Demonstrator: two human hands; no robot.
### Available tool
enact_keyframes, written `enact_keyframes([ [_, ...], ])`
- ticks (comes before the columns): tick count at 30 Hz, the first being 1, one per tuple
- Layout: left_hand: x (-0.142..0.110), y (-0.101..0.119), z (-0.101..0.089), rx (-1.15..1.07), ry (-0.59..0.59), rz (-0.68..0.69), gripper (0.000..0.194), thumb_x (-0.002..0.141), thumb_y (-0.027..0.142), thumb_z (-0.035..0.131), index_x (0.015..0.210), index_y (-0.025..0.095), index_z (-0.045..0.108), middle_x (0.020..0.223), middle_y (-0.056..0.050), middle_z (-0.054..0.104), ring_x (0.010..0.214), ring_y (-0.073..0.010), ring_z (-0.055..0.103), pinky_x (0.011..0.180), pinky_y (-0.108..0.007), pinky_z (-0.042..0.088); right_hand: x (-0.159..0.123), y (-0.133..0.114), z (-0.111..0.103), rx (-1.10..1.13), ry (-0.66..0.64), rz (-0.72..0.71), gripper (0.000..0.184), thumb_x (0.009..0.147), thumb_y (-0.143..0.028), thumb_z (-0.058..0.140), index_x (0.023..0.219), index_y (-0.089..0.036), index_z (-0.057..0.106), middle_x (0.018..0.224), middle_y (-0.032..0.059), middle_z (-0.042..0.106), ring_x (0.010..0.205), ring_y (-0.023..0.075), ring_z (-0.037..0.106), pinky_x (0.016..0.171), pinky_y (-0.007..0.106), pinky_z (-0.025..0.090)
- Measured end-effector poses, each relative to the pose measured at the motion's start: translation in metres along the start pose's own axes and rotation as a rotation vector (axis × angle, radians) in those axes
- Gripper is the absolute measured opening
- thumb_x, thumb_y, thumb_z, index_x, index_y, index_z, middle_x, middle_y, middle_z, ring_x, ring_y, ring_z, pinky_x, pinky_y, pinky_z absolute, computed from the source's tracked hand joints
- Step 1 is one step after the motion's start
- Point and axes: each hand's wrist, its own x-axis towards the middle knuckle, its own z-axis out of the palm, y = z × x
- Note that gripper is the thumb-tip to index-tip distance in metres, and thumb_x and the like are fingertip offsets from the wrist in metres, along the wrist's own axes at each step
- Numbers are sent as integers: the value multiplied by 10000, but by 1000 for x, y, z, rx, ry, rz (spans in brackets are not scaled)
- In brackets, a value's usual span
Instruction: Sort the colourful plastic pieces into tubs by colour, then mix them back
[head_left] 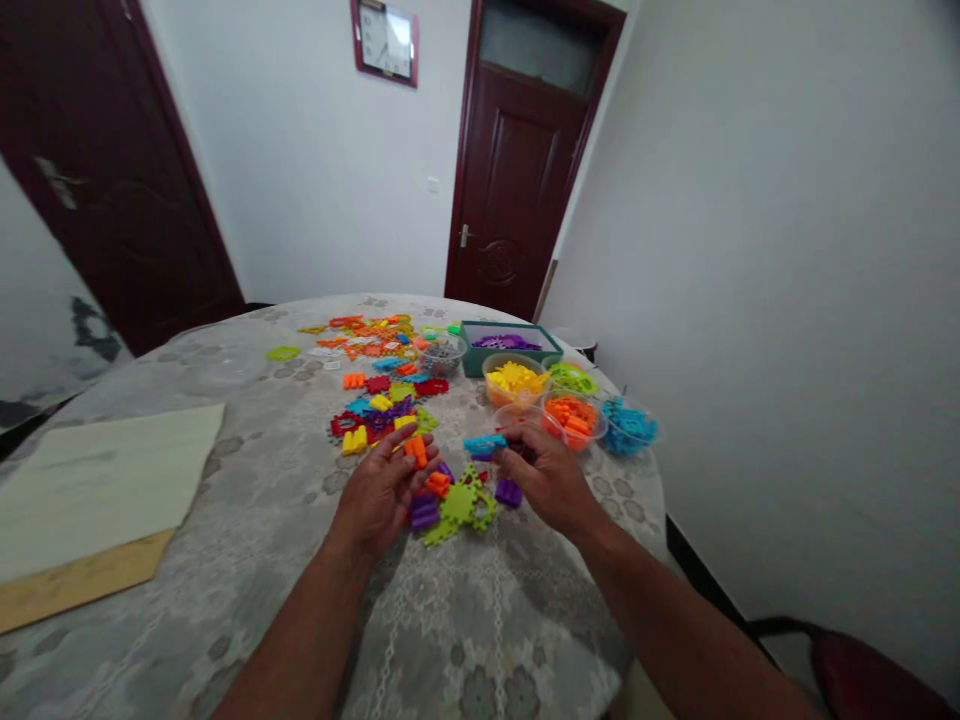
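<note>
My left hand (pixel 377 492), palm turned up, holds an orange ribbed plastic connector block (pixel 415 452) between its curled fingers. Across from it, my right hand (pixel 546 474) pinches a blue plastic toy piece (pixel 484 445), seen nearly edge-on. The two pieces are apart. Below and between the hands lies a group of lime-green gear pieces (pixel 459 508) with a second orange connector block (pixel 437 484) and a purple connector block (pixel 425 513) beside them. Another purple block (pixel 508 492) lies just under my right hand. My left fingers partly cover some pieces behind them.
Beyond my hands lie mixed gears and yellow connector blocks (pixel 355 440). Clear tubs hold yellow pieces (pixel 516 378), orange pieces (pixel 573 416) and blue pieces (pixel 628 426). A green box (pixel 474 361) contains purple pieces. A pale board (pixel 105 480) rests at the left.
</note>
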Motion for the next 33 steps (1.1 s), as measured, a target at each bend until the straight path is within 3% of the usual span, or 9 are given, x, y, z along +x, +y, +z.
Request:
enact_keyframes([
  [4, 2, -2, 0, 69, -17, 1, 483, 785, -12, 742, 1218, 189, 668, 1237, -141, 763, 1040, -244, 793, 816, -315, 687, -15, 22, -51, -167, 209, -84, 217, 1004, -354, 606, 1124, -253, 756, 1079, 59, 745, 965, 216, 691, 852, 345, 568],
  [7, 3, -5, -1, 124, -27, -10, 449, 809, 35, 771, 1215, 203, 676, 1282, -140, 753, 1041, -241, 792, 789, -317, 690, -20, 50, -103, -430, 427, -139, 247, 986, -317, 580, 1150, -237, 746, 1195, 97, 729, 1102, 255, 675, 967, 408, 554],
  [10, 5, -7, -4, 167, -38, -13, 351, 852, 95, 775, 1178, 199, 698, 1290, -132, 749, 1028, -224, 789, 781, -314, 689, -15, 82, -158, -701, 569, -124, 274, 963, -284, 551, 1130, -195, 749, 1149, 135, 730, 1059, 274, 674, 989, 435, 545],
  [12, 7, -8, -5, 180, -35, -9, 275, 873, 116, 765, 1134, 188, 714, 1245, -127, 760, 1021, -219, 788, 787, -309, 688, -6, 102, -189, -855, 585, -97, 285, 960, -257, 529, 1107, -167, 755, 1111, 158, 738, 1057, 285, 663, 1012, 437, 527],
  [15, 8, -7, -6, 170, -21, -11, 227, 874, 106, 760, 1088, 176, 726, 1159, -124, 776, 1002, -220, 792, 781, -291, 686, 11, 126, -219, -1048, 482, 3, 325, 971, -214, 499, 1143, -114, 756, 1128, 189, 741, 1105, 293, 652, 1048, 421, 494],
  [20, 6, -7, -3, 165, 42, 10, 283, 869, 62, 750, 1125, 179, 715, 1058, -106, 785, 902, -205, 805, 733, -263, 684, 40, 151, -233, -1206, 317, 246, 333, 987, -200, 509, 1165, -117, 779, 1120, 184, 746, 1068, 256, 679, 958, 330, 489],
  [26, 8, -10, -6, 205, 61, -3, 308, 849, 97, 795, 1123, 204, 701, 1017, -84, 785, 823, -222, 811, 642, -302, 684, 57, 169, -235, -1218, 298, 304, 335, 927, -230, 625, 1208, -137, 780, 1110, 173, 766, 1022, 260, 705, 908, 318, 493],
  [33, 5, -14, -8, 279, 61, 31, 302, 838, 180, 837, 1103, 202, 693, 1049, -114, 786, 827, -238, 811, 566, -270, 636, 59, 176, -233, -1247, 312, 328, 404, 992, -199, 498, 1306, -99, 731, 1212, 218, 721, 1083, 286, 693, 924, 363, 501],
])
